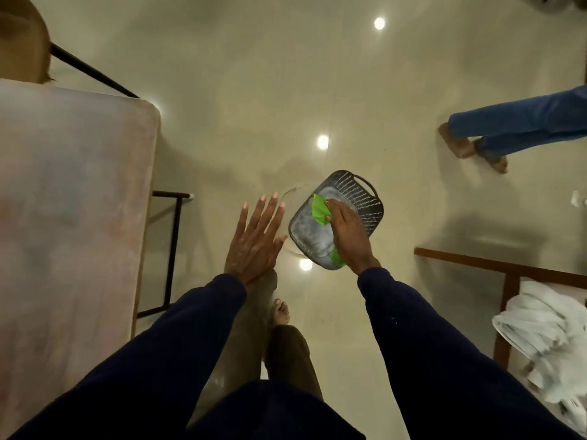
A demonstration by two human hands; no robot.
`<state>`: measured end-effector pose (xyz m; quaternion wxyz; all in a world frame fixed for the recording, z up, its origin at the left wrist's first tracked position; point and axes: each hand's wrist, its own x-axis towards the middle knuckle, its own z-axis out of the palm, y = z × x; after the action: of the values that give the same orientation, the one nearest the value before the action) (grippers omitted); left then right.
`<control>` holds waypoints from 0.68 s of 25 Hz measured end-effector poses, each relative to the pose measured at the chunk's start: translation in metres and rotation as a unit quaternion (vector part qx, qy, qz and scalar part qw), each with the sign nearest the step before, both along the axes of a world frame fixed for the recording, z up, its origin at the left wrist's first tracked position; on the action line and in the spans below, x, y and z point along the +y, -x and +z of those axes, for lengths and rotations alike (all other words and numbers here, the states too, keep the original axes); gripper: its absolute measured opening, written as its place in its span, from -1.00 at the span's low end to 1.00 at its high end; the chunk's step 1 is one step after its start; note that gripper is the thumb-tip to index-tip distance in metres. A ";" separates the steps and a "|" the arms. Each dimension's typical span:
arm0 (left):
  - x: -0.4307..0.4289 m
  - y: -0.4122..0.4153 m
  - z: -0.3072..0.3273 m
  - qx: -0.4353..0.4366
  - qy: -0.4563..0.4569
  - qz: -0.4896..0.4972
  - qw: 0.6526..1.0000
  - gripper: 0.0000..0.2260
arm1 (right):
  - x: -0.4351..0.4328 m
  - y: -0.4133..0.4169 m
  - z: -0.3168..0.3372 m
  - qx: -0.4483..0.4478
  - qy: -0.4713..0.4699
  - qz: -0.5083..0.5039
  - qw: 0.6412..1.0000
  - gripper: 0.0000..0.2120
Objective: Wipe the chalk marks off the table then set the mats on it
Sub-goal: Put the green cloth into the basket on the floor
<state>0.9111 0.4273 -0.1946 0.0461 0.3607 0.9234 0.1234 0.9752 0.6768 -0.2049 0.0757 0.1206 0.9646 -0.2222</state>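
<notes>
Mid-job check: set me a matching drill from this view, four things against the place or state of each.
Things: 1 green cloth; 2 dark perforated plastic basket; 3 left hand; 4 pale pink tabletop.
States: A fingers spread, holding nothing; B contains the cloth; C far left, smudged whitish; D gripped by the right hand.
Pairs: 1-D, 2-B, 3-A, 4-C.

Reaching forward and down with both arms, dark sleeves covering them to the wrists. Holding the left hand [254, 239] flat with its back up, fingers straight and spread, thumb out to the right. Keeping the right hand [347, 231] knuckles up beside it, a little farther forward, fingers and thumb curled round a green cloth [319, 211].
</notes>
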 end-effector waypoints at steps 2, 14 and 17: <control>0.009 0.013 -0.022 0.003 0.007 -0.017 1.000 -0.43 | 0.012 0.004 -0.032 -0.038 -0.009 0.015 0.999 -0.39; -0.011 0.023 0.036 0.011 0.002 0.020 1.000 -0.50 | -0.034 0.012 0.043 -0.014 -0.023 0.085 0.996 -0.43; -0.036 0.009 0.080 0.019 -0.004 0.074 0.997 -0.50 | -0.049 0.029 0.090 0.018 -0.024 0.152 0.988 -0.42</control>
<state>0.9019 0.3917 -0.1144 0.0182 0.2936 0.9477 0.1237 0.9463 0.6277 -0.1153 0.0887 -0.0298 0.9779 -0.1872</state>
